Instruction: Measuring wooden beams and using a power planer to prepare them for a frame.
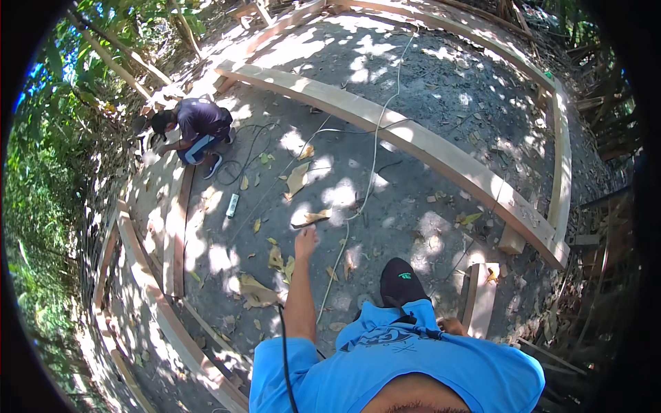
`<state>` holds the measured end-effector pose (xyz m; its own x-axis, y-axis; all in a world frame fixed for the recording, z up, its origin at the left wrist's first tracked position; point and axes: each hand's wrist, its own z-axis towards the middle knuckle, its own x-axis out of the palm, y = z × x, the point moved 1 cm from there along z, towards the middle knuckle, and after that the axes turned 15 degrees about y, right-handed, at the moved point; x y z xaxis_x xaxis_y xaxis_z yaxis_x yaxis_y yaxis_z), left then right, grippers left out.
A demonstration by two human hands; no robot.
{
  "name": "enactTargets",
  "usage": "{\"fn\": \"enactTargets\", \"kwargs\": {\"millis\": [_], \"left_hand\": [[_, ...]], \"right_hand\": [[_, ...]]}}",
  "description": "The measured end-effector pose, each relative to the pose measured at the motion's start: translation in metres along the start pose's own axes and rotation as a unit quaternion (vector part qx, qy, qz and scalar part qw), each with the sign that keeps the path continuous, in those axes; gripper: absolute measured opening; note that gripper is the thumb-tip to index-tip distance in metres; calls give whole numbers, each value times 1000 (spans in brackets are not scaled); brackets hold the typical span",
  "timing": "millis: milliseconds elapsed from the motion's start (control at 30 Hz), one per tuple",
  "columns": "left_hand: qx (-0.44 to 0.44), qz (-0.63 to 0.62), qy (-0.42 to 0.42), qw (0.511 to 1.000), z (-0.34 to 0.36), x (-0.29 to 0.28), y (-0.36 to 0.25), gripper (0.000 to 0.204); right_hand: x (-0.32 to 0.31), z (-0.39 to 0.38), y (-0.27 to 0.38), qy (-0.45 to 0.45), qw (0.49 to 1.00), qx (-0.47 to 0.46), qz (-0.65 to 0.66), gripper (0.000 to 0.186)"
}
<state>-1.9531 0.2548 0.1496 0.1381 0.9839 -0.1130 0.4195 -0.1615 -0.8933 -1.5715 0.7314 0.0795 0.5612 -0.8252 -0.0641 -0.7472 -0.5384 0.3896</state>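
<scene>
My left arm stretches forward over the ground, and my left hand (pixel 306 244) looks closed, its fingers curled in bright light. Just beyond its fingers is a long, thin brown piece with a dark edge (pixel 312 219); whether the hand touches it I cannot make out. My right hand (pixel 451 326) shows only in part beside my blue shirt, close to a short upright-looking wood piece (pixel 481 300). Its fingers are mostly hidden. Between the hands, my dark shoe (pixel 403 282) stands on the soil.
A long squared beam (pixel 406 141) crosses ahead, resting on a wood block (pixel 511 239). More timbers (pixel 155 296) lie at the left. A pale cord (pixel 375 158) runs over leaf-strewn ground. A person (pixel 196 124) crouches at the far left, near a small pale box-like object (pixel 233 205).
</scene>
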Motion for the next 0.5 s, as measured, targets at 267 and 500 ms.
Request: {"fn": "enactTargets", "kwargs": {"millis": [267,500], "left_hand": [[-51,-102,-103,988,150,-61,-39,41],[-449,114,17,886,129,-18,113,51]], "right_hand": [[-242,213,59,59,809,-129,-570,27],[-433,223,639,-171,947,-266,63,27]]}}
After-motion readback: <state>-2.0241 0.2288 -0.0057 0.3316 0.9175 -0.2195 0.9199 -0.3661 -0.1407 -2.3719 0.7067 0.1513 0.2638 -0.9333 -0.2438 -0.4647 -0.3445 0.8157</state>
